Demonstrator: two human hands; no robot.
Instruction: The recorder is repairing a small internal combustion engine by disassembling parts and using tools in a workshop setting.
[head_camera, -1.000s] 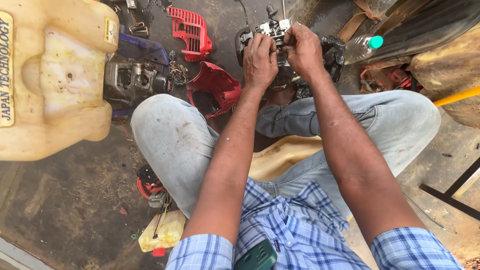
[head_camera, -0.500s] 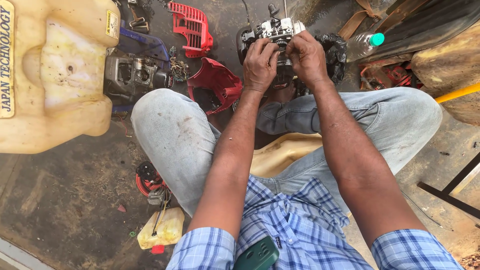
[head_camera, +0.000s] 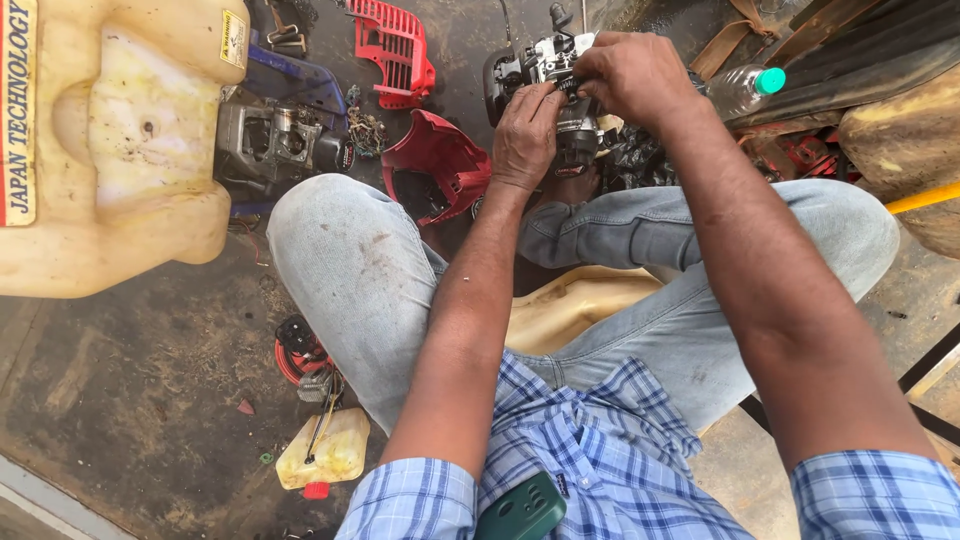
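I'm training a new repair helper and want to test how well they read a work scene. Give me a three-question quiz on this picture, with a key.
1. True or false: both hands are on the small engine.
2. Which lies nearest the left hand? A) red cover B) plastic bottle C) small yellow tank
3. Fill in: the red grille lies on the ____.

Key
1. True: the left hand grips its front, and the right hand rests on top.
2. A; it lies on the ground just beside that hand.
3. Ground, above the red cover in the picture.
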